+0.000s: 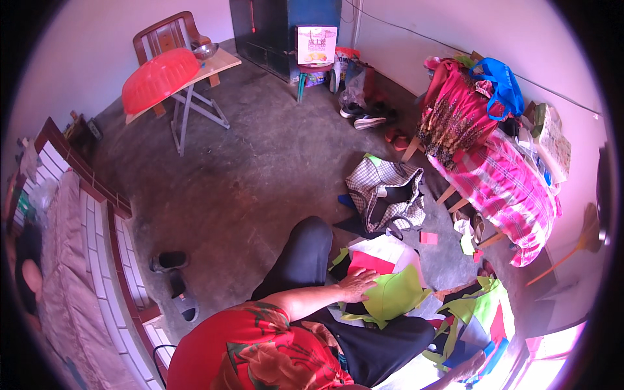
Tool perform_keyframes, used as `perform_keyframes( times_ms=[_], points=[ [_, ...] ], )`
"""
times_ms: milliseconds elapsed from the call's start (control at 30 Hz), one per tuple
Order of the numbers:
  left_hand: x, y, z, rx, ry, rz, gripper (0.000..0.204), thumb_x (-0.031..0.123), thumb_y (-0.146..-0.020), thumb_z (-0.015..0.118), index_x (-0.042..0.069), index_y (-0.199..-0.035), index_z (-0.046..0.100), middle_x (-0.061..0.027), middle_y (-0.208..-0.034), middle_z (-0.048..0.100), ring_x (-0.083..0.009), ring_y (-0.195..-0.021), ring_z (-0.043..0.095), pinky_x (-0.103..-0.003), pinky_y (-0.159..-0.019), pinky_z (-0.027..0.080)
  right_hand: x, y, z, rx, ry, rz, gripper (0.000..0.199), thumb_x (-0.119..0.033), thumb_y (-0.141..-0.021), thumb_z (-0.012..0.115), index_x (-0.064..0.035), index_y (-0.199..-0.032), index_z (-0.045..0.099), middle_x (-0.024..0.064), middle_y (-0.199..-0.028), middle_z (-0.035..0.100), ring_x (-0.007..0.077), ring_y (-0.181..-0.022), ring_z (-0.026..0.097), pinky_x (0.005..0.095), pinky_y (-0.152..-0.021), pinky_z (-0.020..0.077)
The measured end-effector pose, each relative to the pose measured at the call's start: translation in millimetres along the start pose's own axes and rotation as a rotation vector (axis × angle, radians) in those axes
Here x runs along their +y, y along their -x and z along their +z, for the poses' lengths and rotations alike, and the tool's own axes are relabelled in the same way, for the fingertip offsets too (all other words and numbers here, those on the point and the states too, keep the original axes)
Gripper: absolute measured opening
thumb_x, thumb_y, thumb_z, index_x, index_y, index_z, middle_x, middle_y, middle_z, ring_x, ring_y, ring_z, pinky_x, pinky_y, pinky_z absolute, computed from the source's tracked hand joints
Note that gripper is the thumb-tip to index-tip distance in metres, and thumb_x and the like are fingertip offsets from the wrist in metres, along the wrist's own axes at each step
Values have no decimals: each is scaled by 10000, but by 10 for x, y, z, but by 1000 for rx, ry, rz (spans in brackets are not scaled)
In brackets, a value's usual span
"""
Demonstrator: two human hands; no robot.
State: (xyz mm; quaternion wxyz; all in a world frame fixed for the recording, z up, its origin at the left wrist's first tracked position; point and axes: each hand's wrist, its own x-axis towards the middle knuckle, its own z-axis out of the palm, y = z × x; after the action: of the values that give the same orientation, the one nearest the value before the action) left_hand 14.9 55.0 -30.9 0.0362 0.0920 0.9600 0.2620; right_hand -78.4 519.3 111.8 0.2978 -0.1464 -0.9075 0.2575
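My left hand (pixel 357 284) lies flat with its fingers spread on a lime-green cloth piece (pixel 396 292), over my bent legs. A red cloth piece (pixel 372 262) and a white cloth piece (pixel 390 247) lie just beyond it, overlapping the green one. At the lower right, my right hand (pixel 467 369) reaches beside a heap of cut fabric scraps (pixel 494 312) in green, grey, red and blue. Its fingers are blurred against the bright scraps, so I cannot make out whether they hold anything.
A checked cloth bag (pixel 387 195) sits opened on the floor ahead, near a small red block (pixel 428 238). Clothes cover a bench (pixel 444 194) on the right. A folding table (pixel 218 65) carries a red basin (pixel 159 81) at far left; slippers (pixel 170 260) lie left.
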Motion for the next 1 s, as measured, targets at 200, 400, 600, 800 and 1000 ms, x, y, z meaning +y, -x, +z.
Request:
perform_keyframes(
  times_ms=[200, 400, 600, 800, 1000],
  points=[
    [30, 24, -65, 96, 89, 28, 606, 356, -801, 641, 53, -1294, 464, -156, -1490, 256, -294, -1409, 179, -463, -1138, 138, -533, 284, -257, 173, -270, 1, 348, -343, -937, 541, -21, -1058, 594, 76, -938, 553, 200, -870, 521, 351, -785, 424],
    [43, -53, -130, 310, 298, 70, 499, 365, -833, 624, 43, -1200, 518, -159, -1318, 468, -301, -1239, 425, -461, -1012, 327, -1750, 833, -251, -32, -916, 268, 279, -304, -941, 556, -29, -985, 573, 21, -864, 504, 140, -819, 473, 293, -750, 405],
    [226, 25, -811, -84, 873, -12, 444, 420, -910, 548, 26, -1112, 579, -80, -1009, 635, -165, -952, 591, -311, -850, 454, -2011, 1241, 501, -609, -1108, 90, 72, -133, -889, 634, -81, -905, 587, -66, -773, 496, 43, -695, 414, 211, -621, 327],
    [26, 340, -821, -248, 1309, -292, 592, 570, -886, 506, 34, -1122, 591, -123, -1034, 653, -198, -928, 637, -305, -761, 489, -2523, 1816, 687, -1026, -1076, 39, 100, -118, -860, 675, -56, -832, 602, -58, -746, 536, 48, -699, 442, 209, -660, 354],
    [1, 314, -590, -301, 1443, -255, 725, 698, -804, 517, 82, -1182, 573, -107, -1050, 634, -218, -910, 634, -366, -723, 539, -2387, 2071, 853, -1178, -1026, -36, 77, -74, -857, 675, -13, -891, 641, -36, -789, 600, 55, -735, 514, 240, -681, 428]
  ],
)
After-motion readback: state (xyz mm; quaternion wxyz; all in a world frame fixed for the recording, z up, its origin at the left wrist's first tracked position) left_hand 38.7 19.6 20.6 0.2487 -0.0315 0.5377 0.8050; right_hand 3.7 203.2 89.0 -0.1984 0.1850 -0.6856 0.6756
